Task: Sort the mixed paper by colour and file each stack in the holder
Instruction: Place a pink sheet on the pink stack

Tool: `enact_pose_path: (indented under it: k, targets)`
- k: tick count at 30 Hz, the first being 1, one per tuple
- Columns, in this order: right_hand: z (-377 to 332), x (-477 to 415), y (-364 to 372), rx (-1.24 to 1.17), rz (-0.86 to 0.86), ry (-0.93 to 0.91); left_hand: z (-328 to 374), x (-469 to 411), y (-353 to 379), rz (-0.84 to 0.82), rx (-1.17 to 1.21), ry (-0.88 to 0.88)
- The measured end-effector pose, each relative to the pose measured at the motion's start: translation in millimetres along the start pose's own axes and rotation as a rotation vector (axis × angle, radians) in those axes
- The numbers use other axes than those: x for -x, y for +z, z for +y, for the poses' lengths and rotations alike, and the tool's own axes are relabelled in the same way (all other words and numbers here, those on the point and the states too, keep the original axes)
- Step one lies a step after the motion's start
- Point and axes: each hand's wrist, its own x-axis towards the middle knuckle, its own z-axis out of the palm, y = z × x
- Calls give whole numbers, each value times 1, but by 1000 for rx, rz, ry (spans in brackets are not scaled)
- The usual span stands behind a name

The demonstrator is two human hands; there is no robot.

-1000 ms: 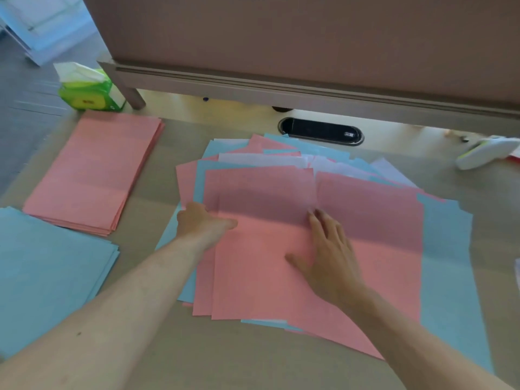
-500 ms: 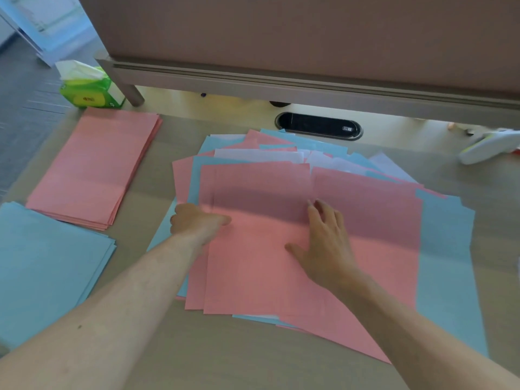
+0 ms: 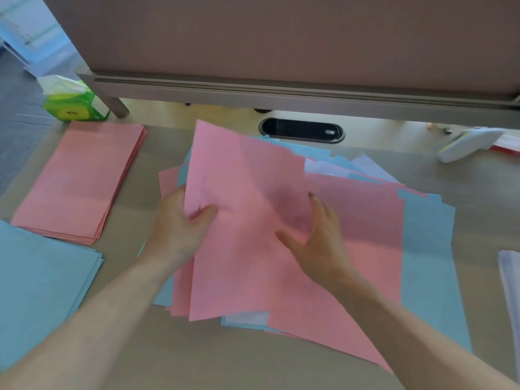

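Observation:
A mixed pile (image 3: 427, 249) of pink, blue and white sheets lies fanned out in the middle of the desk. My left hand (image 3: 180, 223) pinches the left edge of the top pink sheet (image 3: 242, 209), whose far end is lifted off the pile. My right hand (image 3: 318, 243) lies flat, fingers spread, on the pink paper beside it. At the left lies a sorted pink stack (image 3: 81, 178), with a sorted blue stack (image 3: 42, 288) in front of it. No holder is in view.
A green tissue pack (image 3: 73, 102) stands at the back left. A raised brown partition (image 3: 281, 52) runs along the desk's back, with an oval cable port (image 3: 302, 130) beneath it. A white stapler-like device (image 3: 467, 143) lies at the back right; white sheets (image 3: 510, 288) show at the right edge.
My left hand has gripped the top pink sheet and raised its far end off the pile, swinging it leftward. My right hand has stayed pressed on the pile.

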Motion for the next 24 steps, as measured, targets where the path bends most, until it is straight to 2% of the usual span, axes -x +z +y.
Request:
enact_pose_path:
  k: [2, 4, 7, 11, 14, 16, 19, 21, 24]
  targets:
    - [-3, -2, -22, -259, 70, 112, 25, -8, -2, -26, 186, -9]
    - [2, -3, -48, -515, 83, 215, 44, -13, 12, -163, 423, -127]
    - [27, 2, -79, -651, 53, 321, 58, -10, 47, -288, 492, -242]
    - [53, 14, -91, -664, 36, 353, 55, -2, 76, -298, 299, -129]
    - [65, 20, -85, -608, 38, 320, 41, 10, 81, -480, 253, -273]
    - [63, 22, -81, -597, 46, 283, 30, 23, 82, -583, 164, -304]
    - [68, 27, -91, -570, 46, 262, 28, 40, 90, -545, 163, -308]
    - [79, 27, -106, -495, 117, 266, 35, 46, 102, -518, 201, -308]
    - [101, 28, -132, -361, 182, 305, 46, 52, 130, -504, 125, -261]
